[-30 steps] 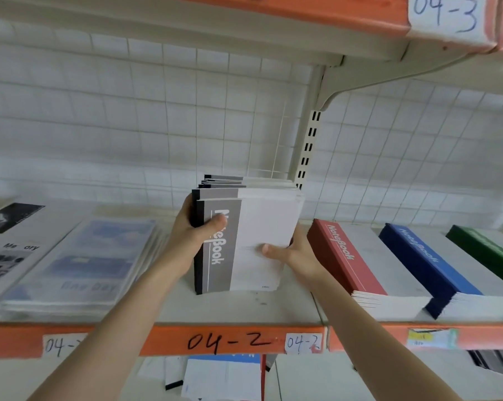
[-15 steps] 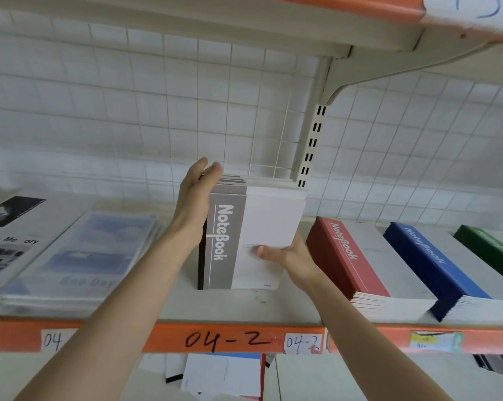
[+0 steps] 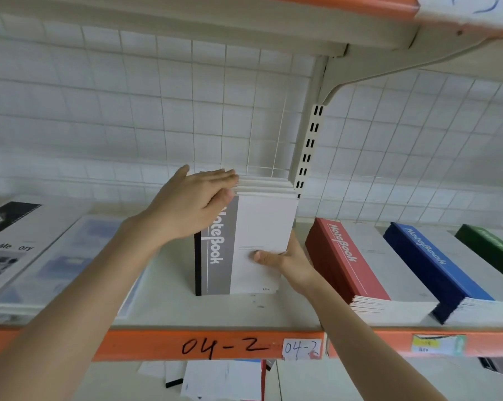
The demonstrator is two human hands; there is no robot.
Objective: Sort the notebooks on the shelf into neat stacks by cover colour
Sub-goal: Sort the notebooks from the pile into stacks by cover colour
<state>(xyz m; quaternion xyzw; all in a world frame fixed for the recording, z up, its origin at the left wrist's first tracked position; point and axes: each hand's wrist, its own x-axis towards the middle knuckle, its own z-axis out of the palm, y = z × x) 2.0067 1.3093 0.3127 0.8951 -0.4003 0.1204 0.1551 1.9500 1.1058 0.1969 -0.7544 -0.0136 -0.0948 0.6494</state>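
Bright even light, faint shadows, wide-angle bending at edges, soft blur at left

Shelf bears notebook stacks, seemingly wrapped booklets.

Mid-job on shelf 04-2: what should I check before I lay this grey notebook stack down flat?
1. The grey stack stands upright on the shelf: ok.
2. The left hand lies flat on its top corner, fingers straight: ok.
3. The right hand grips its right edge, thumb on the cover: ok.
4. Top edges flush: cannot tell, the left hand covers part.
5. All covers behind are grey: cannot tell.
6. Apart from the red stack: ok.
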